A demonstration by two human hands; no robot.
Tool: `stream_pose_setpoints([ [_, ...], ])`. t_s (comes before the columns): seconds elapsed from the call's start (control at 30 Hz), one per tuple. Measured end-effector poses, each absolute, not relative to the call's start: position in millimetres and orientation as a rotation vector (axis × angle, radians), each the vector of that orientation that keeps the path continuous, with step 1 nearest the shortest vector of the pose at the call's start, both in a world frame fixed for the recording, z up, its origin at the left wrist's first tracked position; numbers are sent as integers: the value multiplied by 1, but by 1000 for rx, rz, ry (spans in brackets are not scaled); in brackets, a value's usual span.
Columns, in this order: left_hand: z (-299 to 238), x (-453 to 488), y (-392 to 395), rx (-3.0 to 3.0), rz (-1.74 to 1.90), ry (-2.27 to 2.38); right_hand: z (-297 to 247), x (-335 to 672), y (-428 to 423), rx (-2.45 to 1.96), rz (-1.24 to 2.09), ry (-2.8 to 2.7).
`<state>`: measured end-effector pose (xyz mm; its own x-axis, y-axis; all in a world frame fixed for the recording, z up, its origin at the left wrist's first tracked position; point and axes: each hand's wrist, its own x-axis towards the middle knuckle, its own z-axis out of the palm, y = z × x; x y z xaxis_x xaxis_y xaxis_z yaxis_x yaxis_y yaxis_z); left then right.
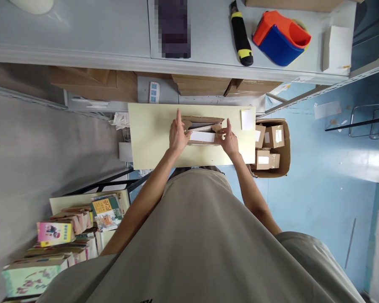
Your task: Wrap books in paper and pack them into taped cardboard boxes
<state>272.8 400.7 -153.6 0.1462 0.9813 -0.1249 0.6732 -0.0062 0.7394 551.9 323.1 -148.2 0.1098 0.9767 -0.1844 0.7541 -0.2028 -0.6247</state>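
A small cardboard box (221, 122) lies on the cream-coloured board with its top open, and something thin and light lies across its opening. Along its near side runs a white label (202, 136); whether it is stuck down I cannot tell. My left hand (178, 135) pinches the label's left end with the thumb, its index finger pointing away from me. At the right end, my right hand (230, 141) pinches it in the same way, index finger raised. Both hands also rest close against the box's ends.
The cream board (151, 139) carries a pad of white labels (246, 120) at its right. Beside it stands a carton (287, 147) of small boxes. On the shelf lie a box cutter (241, 35) and a tape dispenser (281, 38). Books (53, 233) are stacked at lower left.
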Motion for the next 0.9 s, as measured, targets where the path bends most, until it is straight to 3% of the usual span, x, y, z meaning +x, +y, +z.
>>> stream_pose_setpoints([
  [0.3,-146,256,391,1823,580,1597,-140,554,314,-2070,722,-1580],
  [0.6,-162,255,379,1758,636,1625,-152,554,317,-2033,802,-1494],
  [0.9,-146,259,383,1726,515,1661,-153,560,330,-2042,848,-1430],
])
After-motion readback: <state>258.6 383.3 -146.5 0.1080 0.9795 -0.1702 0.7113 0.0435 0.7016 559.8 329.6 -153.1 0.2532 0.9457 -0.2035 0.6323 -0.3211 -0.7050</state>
